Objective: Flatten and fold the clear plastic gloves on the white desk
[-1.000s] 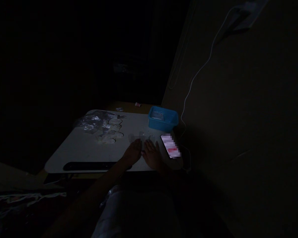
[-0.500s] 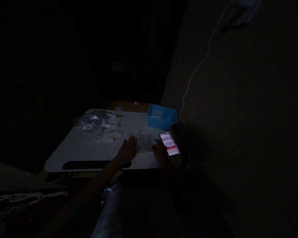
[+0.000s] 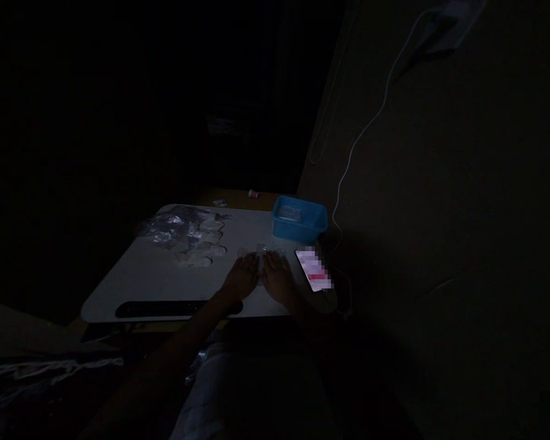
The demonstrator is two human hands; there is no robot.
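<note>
A clear plastic bag or sheet (image 3: 263,249) lies flat on the white table (image 3: 165,281), mostly hidden beneath my hands. My left hand (image 3: 242,276) rests palm down on its left part with the fingers stretched forward. Close beside it, my right hand (image 3: 276,276) lies flat on the right part, fingers also extended. To the right of that hand is a phone (image 3: 311,269) with a lit screen. The light is very dim, so the plastic's edges are hard to make out.
A blue basket (image 3: 297,229) holding a clear packet (image 3: 289,212) stands at the back right. Crumpled clear plastic (image 3: 174,226) and whitish pieces (image 3: 201,253) lie on the left. A black slot (image 3: 160,308) runs along the front edge. A white cable (image 3: 348,159) hangs by the wall.
My right hand has moved left onto the plastic and flattened, now close to my left hand. My left hand has shifted slightly and stays flat.
</note>
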